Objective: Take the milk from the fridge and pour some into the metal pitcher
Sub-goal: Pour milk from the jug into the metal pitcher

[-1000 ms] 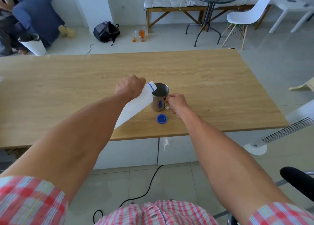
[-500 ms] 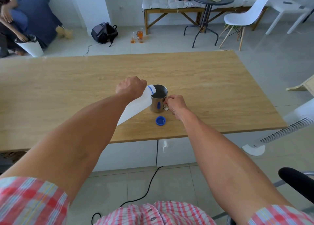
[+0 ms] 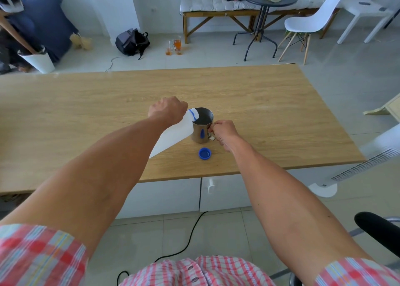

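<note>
A white plastic milk bottle [image 3: 173, 135] is tilted steeply, its blue-ringed mouth over the rim of the metal pitcher [image 3: 202, 125]. My left hand [image 3: 167, 110] grips the bottle near its neck from above. The pitcher stands upright on the wooden table [image 3: 270, 112], and my right hand [image 3: 223, 132] holds its handle on the right side. The bottle's blue cap [image 3: 205, 153] lies on the table just in front of the pitcher. My left forearm hides the lower end of the bottle. The inside of the pitcher looks dark with a pale level low down.
White drawers [image 3: 218, 191] sit under the table's near edge. A white fan heater [image 3: 368, 162] stands at the right, a black chair arm [image 3: 378, 225] at lower right. Beyond the table are a backpack [image 3: 132, 41], glasses on the floor [image 3: 174, 46], a bench, a round table and white chair.
The bottle's mouth has stayed over the pitcher while both hands kept their hold. The view has shifted slightly; the hands barely moved.
</note>
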Demonstrator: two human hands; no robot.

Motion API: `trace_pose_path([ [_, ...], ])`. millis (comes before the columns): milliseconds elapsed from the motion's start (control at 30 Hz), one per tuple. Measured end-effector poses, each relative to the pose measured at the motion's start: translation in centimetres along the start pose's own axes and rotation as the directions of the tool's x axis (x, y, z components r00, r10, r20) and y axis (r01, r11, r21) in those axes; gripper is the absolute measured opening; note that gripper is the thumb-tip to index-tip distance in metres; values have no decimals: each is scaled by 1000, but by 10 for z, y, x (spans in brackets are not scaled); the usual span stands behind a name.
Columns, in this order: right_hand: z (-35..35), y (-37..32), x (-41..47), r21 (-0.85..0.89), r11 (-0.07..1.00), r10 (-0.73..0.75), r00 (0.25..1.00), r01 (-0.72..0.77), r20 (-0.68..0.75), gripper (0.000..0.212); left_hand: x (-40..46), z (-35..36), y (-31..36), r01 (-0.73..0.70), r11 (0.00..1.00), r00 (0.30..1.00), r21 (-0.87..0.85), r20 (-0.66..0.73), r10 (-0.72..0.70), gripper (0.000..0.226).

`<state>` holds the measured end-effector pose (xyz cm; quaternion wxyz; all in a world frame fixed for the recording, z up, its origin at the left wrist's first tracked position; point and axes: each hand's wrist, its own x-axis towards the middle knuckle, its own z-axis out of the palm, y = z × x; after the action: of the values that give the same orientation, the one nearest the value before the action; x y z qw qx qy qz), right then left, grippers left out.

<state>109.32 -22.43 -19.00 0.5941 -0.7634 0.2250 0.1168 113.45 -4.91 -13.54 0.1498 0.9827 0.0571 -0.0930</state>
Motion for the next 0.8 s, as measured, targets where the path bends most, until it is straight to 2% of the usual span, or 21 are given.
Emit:
trace_pose_path([
  [800, 1, 7, 15, -62, 998, 2, 1000, -3, -14, 26, 7, -3, 8, -34, 992, 999, 121, -17, 36, 31],
])
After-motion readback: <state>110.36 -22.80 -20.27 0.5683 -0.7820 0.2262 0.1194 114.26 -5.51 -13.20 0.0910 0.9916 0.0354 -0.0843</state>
